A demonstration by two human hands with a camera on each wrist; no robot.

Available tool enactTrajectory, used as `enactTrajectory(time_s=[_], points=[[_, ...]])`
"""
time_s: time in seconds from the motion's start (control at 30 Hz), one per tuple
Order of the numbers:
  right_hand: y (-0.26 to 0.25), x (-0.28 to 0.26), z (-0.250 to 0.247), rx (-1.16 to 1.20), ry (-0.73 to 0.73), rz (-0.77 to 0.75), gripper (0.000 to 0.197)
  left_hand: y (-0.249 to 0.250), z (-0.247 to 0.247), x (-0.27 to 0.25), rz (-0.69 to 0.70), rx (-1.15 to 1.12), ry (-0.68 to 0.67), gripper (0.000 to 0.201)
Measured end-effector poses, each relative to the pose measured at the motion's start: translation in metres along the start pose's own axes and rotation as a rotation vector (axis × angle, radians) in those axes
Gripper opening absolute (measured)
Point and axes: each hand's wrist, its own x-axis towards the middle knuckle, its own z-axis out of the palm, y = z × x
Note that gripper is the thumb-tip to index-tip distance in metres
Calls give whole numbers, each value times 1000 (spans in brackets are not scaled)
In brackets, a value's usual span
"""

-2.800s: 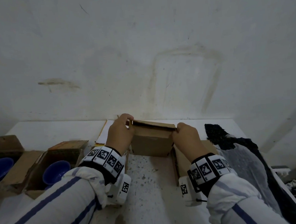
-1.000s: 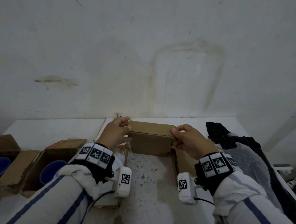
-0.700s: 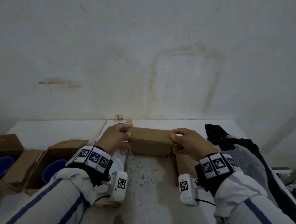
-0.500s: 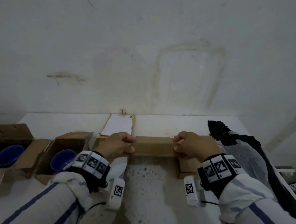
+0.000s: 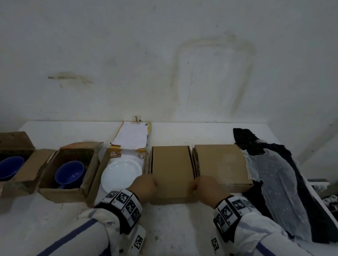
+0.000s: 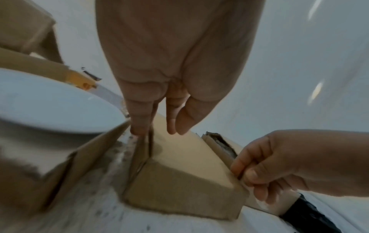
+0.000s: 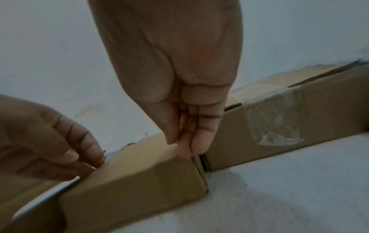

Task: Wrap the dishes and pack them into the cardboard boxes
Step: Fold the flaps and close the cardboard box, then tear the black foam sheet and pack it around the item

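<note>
A closed brown cardboard box (image 5: 172, 173) lies flat on the white table (image 5: 171, 237), at the centre. My left hand (image 5: 145, 187) pinches its near left edge, fingers down the side flap (image 6: 155, 130). My right hand (image 5: 203, 186) pinches the near right edge (image 7: 183, 148), thumb on top. A white plate (image 5: 121, 174) lies in an open box just left of my left hand. Two blue bowls (image 5: 70, 174) (image 5: 7, 168) sit in open cardboard boxes further left. What the closed box holds is hidden.
A second closed box (image 5: 220, 164) with clear tape touches the right side of the held one. Bubble wrap (image 5: 278, 184) over dark cloth covers the table's right end. A white paper pad (image 5: 130, 137) lies by the back wall.
The box lid has been folded down and shut, and the box now lies flat on the table. Both hands came down to its near edges. The head view tipped downward.
</note>
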Motion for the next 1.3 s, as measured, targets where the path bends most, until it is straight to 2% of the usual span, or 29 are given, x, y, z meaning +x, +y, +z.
enactTrajectory(time_s=[0.1,0.2,0.33,0.4,0.5,0.53,0.57,0.6,0.67,0.73,0.8,0.83,0.9,1.0,1.03,1.1,1.2,1.27,1.3], points=[[7,4,-18,311,74,42,17,20,-11,8,51,-26,66,29],[20,4,-40,538,216,86,24,48,-19,13,98,-95,42,35],[56,0,-56,614,376,133,22,90,-10,27,205,-120,-6,33],[83,-4,-60,523,485,184,14,111,3,35,259,-123,-23,31],[119,-9,-61,429,656,231,15,143,25,50,300,-154,-62,32],[128,-8,-61,404,666,257,18,153,32,54,303,-165,-69,32],[139,-4,-58,369,639,254,25,163,39,57,307,-182,-78,32],[144,-4,-57,303,553,247,30,173,44,60,310,-198,-86,32],[154,-2,-57,202,372,240,24,189,54,64,316,-211,-93,33],[162,1,-57,258,295,230,18,201,61,68,309,-219,-88,33],[167,7,-55,311,279,221,22,207,68,72,293,-237,-89,34],[170,11,-53,328,279,210,18,209,71,74,281,-252,-93,34],[175,17,-55,297,277,205,30,211,76,77,243,-307,-91,37],[178,20,-78,290,421,167,43,211,75,75,230,-428,-88,52],[179,21,-87,367,477,133,36,211,74,73,246,-456,-97,62],[169,15,-109,649,495,78,5,212,70,68,262,-548,-145,82],[142,6,-129,1069,382,-79,37,216,64,60,345,-679,-192,103],[123,3,-133,1286,280,-135,43,212,57,58,381,-723,-159,93],[116,3,-133,1362,251,-135,41,208,52,57,378,-713,-96,76]])
